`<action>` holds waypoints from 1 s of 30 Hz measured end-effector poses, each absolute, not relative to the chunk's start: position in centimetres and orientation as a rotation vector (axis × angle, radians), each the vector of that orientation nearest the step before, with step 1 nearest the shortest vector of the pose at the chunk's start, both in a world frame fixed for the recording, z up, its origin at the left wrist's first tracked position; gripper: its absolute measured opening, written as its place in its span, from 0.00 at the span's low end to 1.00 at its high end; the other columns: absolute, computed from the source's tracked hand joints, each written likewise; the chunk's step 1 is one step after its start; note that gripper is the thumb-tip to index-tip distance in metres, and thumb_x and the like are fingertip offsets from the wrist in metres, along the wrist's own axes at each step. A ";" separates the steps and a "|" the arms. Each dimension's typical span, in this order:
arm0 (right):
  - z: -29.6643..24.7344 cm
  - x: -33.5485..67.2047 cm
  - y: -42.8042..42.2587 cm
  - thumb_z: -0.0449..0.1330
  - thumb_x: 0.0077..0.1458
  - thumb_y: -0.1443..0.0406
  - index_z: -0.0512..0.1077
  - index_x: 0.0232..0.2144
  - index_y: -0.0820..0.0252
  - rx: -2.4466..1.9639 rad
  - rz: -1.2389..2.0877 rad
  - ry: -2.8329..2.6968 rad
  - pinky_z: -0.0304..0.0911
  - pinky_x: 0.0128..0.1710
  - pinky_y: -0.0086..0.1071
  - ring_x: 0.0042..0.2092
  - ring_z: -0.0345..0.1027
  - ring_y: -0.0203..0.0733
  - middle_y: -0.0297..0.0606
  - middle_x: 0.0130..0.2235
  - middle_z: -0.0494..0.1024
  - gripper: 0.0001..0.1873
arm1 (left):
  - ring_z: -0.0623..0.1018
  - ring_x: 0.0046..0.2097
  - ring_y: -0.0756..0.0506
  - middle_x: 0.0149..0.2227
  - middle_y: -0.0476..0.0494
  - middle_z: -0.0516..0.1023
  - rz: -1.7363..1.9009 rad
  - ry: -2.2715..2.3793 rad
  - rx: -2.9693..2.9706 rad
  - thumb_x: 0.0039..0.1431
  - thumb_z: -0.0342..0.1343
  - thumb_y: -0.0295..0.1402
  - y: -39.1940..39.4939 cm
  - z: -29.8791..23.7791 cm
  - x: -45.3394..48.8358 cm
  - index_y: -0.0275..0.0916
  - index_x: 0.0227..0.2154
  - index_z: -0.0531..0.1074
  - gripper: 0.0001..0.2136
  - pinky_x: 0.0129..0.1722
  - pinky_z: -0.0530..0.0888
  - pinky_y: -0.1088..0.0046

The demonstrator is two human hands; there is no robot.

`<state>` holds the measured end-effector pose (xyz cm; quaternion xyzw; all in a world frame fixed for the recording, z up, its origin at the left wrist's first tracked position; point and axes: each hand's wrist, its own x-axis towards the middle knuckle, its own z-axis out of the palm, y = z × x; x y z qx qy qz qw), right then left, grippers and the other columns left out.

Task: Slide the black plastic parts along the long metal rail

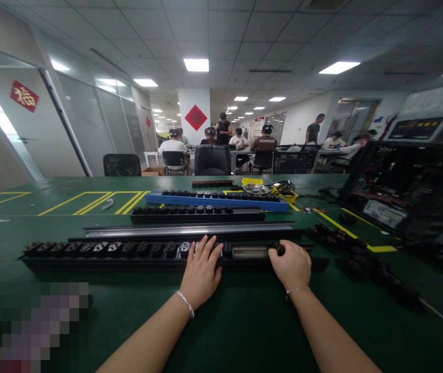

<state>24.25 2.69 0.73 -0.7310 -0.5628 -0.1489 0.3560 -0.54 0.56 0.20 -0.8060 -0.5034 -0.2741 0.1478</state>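
A long black channel lies across the bench in front of me, with a row of black socket modules filling its left and middle part. Resting on these modules near the middle, my left hand has its fingers stretched out and apart. Over the right part of the channel, my right hand is closed around a small black socket module, which is partly hidden by the fingers. Between my hands, a bare stretch of the channel's inside shows.
Behind lie a long cover strip, a shorter black channel with modules and a blue channel. Linked black parts lie on the right, before an opened metal case. People sit at tables farther back.
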 end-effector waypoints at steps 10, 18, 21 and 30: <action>0.6 24.6 2.9 0.51 0.46 0.62 0.72 0.30 0.61 -1.872 -0.366 -1.445 0.54 0.46 0.39 0.40 0.66 0.47 0.43 0.35 0.77 0.13 | 0.54 0.65 0.38 0.62 0.43 0.60 -0.796 -1.446 -2.320 0.55 0.51 0.30 0.5 0.3 -0.5 0.44 0.57 0.62 0.24 0.62 0.54 0.49; 0.4 24.8 2.9 0.51 0.45 0.62 0.72 0.31 0.62 -1.873 -0.390 -1.432 0.53 0.47 0.38 0.41 0.66 0.47 0.43 0.36 0.76 0.14 | 0.54 0.65 0.38 0.62 0.43 0.60 -0.783 -1.452 -2.316 0.55 0.51 0.30 0.4 0.4 -0.6 0.44 0.57 0.62 0.24 0.62 0.54 0.50; 0.4 24.8 2.9 0.51 0.45 0.62 0.72 0.31 0.62 -1.875 -0.408 -1.428 0.53 0.47 0.38 0.41 0.66 0.47 0.43 0.35 0.77 0.13 | 0.54 0.65 0.38 0.63 0.43 0.59 -0.783 -1.446 -2.318 0.55 0.51 0.30 0.4 0.3 -0.6 0.44 0.57 0.61 0.24 0.62 0.53 0.50; 0.4 25.0 3.0 0.52 0.45 0.62 0.72 0.31 0.61 -1.874 -0.410 -1.419 0.53 0.47 0.39 0.40 0.66 0.47 0.43 0.35 0.76 0.13 | 0.54 0.65 0.38 0.62 0.42 0.60 -0.790 -1.442 -2.324 0.55 0.51 0.31 0.4 0.4 -0.6 0.44 0.57 0.62 0.24 0.62 0.54 0.49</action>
